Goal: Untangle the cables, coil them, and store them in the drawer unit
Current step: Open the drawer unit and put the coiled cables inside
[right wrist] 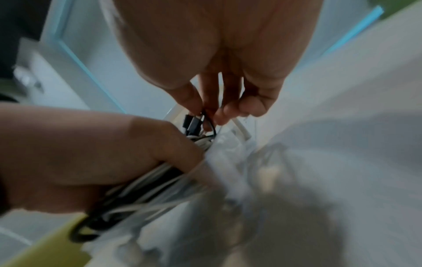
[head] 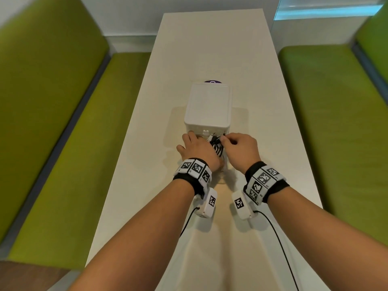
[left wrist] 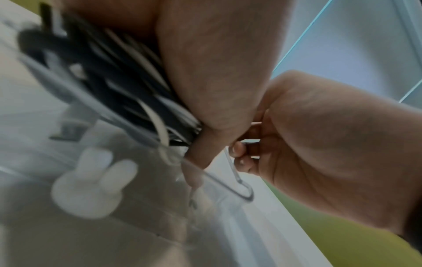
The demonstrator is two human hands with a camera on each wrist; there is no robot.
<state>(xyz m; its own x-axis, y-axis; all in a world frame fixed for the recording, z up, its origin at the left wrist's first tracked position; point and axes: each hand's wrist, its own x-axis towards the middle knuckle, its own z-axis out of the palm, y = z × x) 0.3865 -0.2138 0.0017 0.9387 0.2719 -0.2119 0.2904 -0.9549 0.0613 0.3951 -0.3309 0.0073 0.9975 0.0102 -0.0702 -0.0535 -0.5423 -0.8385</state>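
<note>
A coiled bundle of black and white cables (head: pixel 217 147) lies in the clear pulled-out drawer (left wrist: pixel 239 191) at the front of the white drawer unit (head: pixel 207 106). My left hand (head: pixel 195 145) is curled round the bundle (right wrist: pixel 137 186) and holds it down in the drawer. My right hand (head: pixel 227 141) pinches the black cable ends with their plugs (right wrist: pixel 193 122) at the far end of the bundle, next to the unit's front. In the left wrist view the cables (left wrist: pixel 102 75) run under my left thumb (left wrist: pixel 205 72). Most of the drawer's inside is hidden by my hands.
The unit stands mid-way along a long white table (head: pixel 210 49). A purple disc (head: pixel 213 81) peeks out behind it. Green benches (head: pixel 63 143) flank both sides. A white rabbit-shaped knob (left wrist: pixel 91 184) sits on a drawer front below the cables.
</note>
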